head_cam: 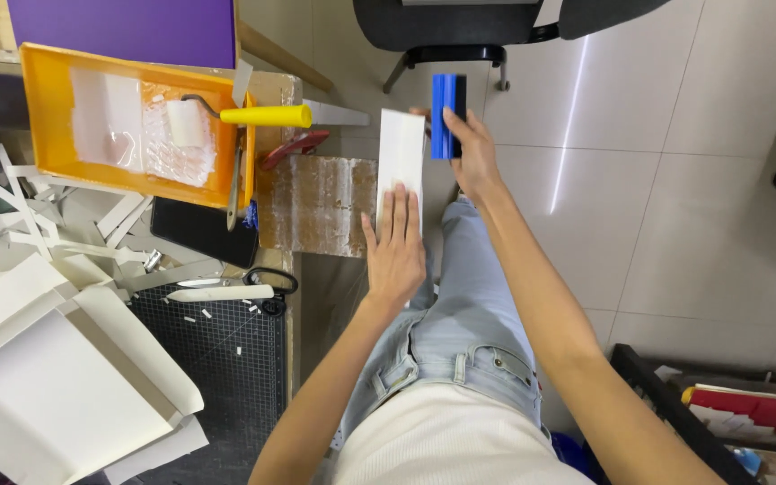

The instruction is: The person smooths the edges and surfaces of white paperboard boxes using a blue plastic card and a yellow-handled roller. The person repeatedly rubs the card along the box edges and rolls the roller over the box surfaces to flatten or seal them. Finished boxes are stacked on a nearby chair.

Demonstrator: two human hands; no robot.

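While pressed flat, fingers together, on near end of white strip [401, 148] | left hand [395, 247] nearer | strip's long axis ran straight away from body, beside glue-smeared board [316, 202] | right hand [471, 157] clamped on blue squeegee [447, 115] at strip's far right edge | yellow roller tray [51, 108] well left.

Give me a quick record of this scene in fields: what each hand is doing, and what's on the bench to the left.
Left hand: flat, pressing a white strip
Right hand: gripping a blue squeegee beside the strip's top
Under the strip: brown board
Bench left: orange paint tray with yellow-handled roller, scissors, white card pieces
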